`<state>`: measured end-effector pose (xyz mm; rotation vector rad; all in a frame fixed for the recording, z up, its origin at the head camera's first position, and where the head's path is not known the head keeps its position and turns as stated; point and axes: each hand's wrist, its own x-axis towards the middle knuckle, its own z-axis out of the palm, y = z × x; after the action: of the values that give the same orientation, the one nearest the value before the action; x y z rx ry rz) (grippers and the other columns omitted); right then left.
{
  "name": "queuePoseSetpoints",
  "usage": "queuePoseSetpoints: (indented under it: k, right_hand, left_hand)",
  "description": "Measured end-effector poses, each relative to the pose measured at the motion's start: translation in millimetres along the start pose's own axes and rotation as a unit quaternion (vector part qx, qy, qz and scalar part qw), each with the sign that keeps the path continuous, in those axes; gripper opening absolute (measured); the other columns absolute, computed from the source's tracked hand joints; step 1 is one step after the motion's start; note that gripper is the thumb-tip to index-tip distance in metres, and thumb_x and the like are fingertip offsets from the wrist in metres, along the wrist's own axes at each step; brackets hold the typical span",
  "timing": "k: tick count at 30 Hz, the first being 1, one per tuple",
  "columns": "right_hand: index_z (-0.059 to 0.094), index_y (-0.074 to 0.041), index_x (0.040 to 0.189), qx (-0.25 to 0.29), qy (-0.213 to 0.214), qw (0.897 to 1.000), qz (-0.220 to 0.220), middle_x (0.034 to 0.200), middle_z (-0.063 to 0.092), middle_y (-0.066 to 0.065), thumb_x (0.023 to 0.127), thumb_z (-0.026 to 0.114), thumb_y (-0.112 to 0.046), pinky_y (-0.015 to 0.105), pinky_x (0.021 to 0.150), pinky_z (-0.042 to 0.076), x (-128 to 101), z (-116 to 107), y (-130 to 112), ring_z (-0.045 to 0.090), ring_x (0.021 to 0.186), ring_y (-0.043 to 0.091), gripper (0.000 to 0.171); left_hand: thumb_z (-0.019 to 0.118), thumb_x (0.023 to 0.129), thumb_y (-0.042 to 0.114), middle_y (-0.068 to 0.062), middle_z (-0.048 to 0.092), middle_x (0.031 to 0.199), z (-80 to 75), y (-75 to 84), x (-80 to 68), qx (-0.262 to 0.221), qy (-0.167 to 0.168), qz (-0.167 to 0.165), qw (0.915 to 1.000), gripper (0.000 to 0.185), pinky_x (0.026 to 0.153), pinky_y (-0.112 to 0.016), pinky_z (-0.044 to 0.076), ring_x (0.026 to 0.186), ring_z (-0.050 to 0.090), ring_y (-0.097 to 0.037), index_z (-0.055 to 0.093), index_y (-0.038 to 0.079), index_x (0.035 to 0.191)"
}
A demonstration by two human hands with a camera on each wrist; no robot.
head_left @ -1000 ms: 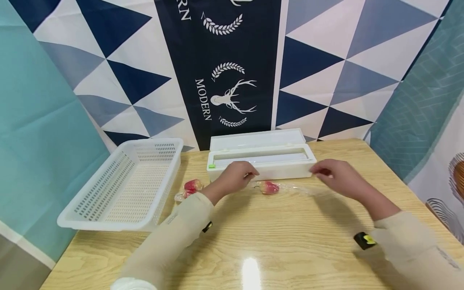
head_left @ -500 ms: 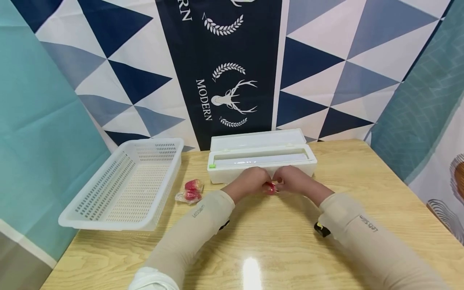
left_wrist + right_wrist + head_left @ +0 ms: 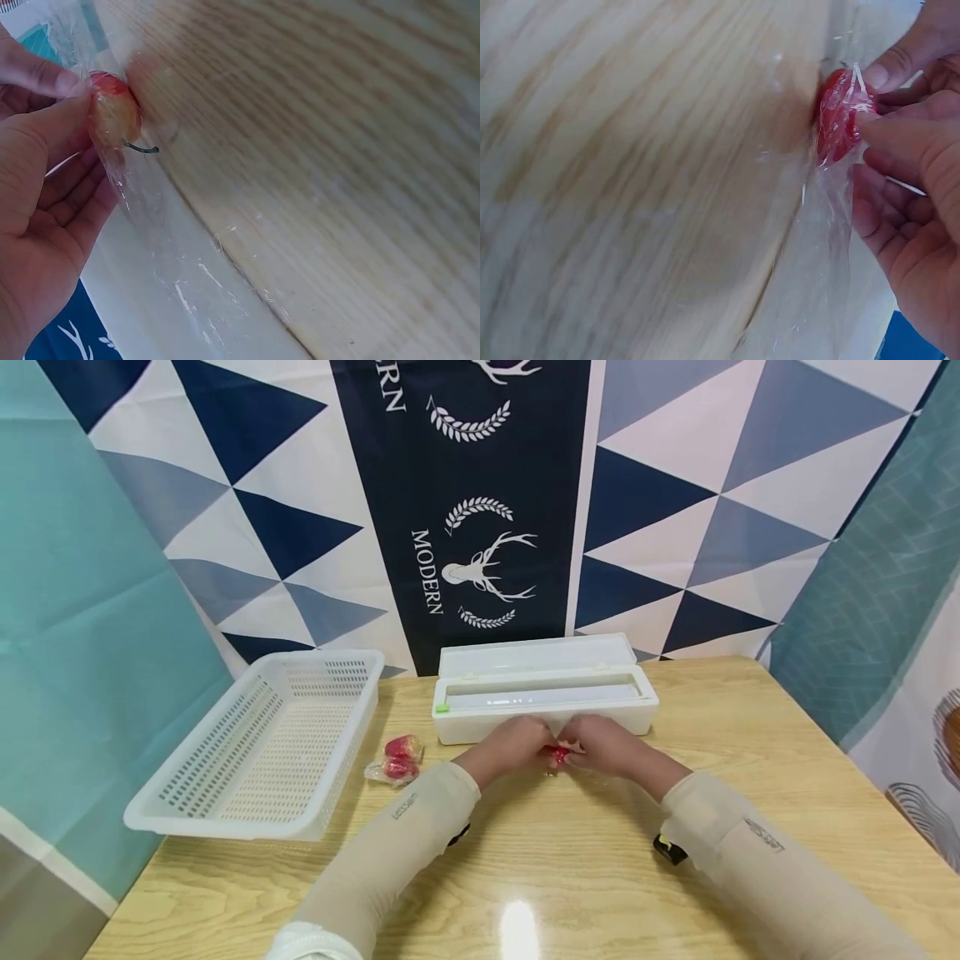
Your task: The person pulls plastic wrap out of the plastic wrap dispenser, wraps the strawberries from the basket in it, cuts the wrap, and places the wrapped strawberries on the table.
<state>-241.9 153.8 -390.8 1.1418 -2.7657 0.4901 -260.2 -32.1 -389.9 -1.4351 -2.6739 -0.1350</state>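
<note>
Both hands meet at the middle of the head view, just in front of the white dispenser box [image 3: 545, 700]. The left hand [image 3: 512, 747] and right hand [image 3: 604, 746] pinch one red fruit [image 3: 560, 753] (film-wrapped) between curled fingertips. Two more wrapped fruits [image 3: 396, 760] lie left of centre, beside one white basket [image 3: 262, 745].

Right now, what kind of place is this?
Probably a staged work table, not a real kitchen: a wooden table against hung printed cloths, with a white basket and a cling-film box set out.
</note>
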Motion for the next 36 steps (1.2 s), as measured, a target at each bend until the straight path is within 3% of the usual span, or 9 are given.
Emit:
queuePoseSetpoints:
  k: [7,13,15,18,24,31,36]
  right_hand:
    - [0.070,-0.004,0.094,-0.002,-0.010,1.000,0.017,0.080,0.060,-0.003,0.069,0.088,-0.015,0.033,0.069,0.045,3,3,-5,0.050,0.073,0.012,0.032]
    - [0.068,-0.007,0.088,-0.029,-0.014,0.999,0.008,0.076,0.059,-0.004,0.073,0.084,-0.010,0.031,0.065,0.046,1,5,-1,0.050,0.068,0.011,0.022]
    - [0.068,-0.006,0.087,-0.019,-0.012,1.000,0.002,0.075,0.060,-0.004,0.075,0.082,-0.009,0.030,0.064,0.047,0,4,2,0.051,0.067,0.010,0.018]
    - [0.070,-0.006,0.087,0.014,-0.009,1.000,-0.009,0.076,0.062,-0.005,0.080,0.079,-0.008,0.029,0.065,0.048,-2,-1,5,0.053,0.068,0.008,0.012]
    - [0.073,-0.008,0.093,0.087,-0.015,0.996,0.000,0.082,0.065,-0.008,0.088,0.070,-0.006,0.028,0.069,0.050,-7,-18,4,0.056,0.073,0.008,0.006]
    - [0.073,-0.005,0.100,0.138,-0.046,0.989,0.026,0.089,0.068,-0.003,0.092,0.066,-0.009,0.027,0.069,0.050,-10,-26,-4,0.057,0.076,0.011,0.011]
    - [0.071,0.000,0.111,0.138,-0.044,0.989,0.041,0.098,0.070,0.001,0.095,0.064,-0.014,0.027,0.068,0.050,-17,-32,-6,0.058,0.078,0.010,0.022]
  left_hand:
    - [0.077,0.084,0.035,0.006,0.068,0.091,1.0,3.0,-2.9,0.022,-0.018,-0.023,0.9993,0.024,0.080,-0.017,0.048,0.082,0.061,-0.006,0.075,0.015,0.099]
    - [0.076,0.086,0.032,0.008,0.064,0.079,2.2,4.8,0.0,0.034,-0.013,-0.013,0.9993,0.017,0.073,-0.017,0.047,0.073,0.056,-0.004,0.073,0.015,0.088]
    - [0.075,0.087,0.029,0.009,0.060,0.075,1.6,3.6,0.5,0.014,-0.009,-0.013,0.9998,0.015,0.068,-0.016,0.044,0.069,0.052,-0.004,0.071,0.015,0.085]
    - [0.073,0.087,0.025,0.007,0.056,0.074,-3.0,0.4,-0.4,-0.054,-0.006,-0.026,0.9982,0.013,0.063,-0.016,0.041,0.068,0.048,-0.005,0.068,0.013,0.085]
    - [0.074,0.088,0.024,0.007,0.061,0.075,-19.2,-5.5,-5.3,-0.197,0.005,-0.055,0.9788,0.016,0.065,-0.017,0.042,0.070,0.051,-0.005,0.071,0.010,0.093]
    - [0.076,0.086,0.022,0.008,0.065,0.078,-25.7,-7.2,-9.2,-0.241,-0.021,-0.062,0.9683,0.019,0.066,-0.016,0.045,0.070,0.054,-0.003,0.073,0.007,0.098]
    - [0.072,0.090,0.021,0.007,0.065,0.081,-24.5,-10.2,-17.9,-0.269,-0.034,-0.061,0.9605,0.018,0.067,-0.018,0.045,0.073,0.053,-0.005,0.073,0.006,0.100]
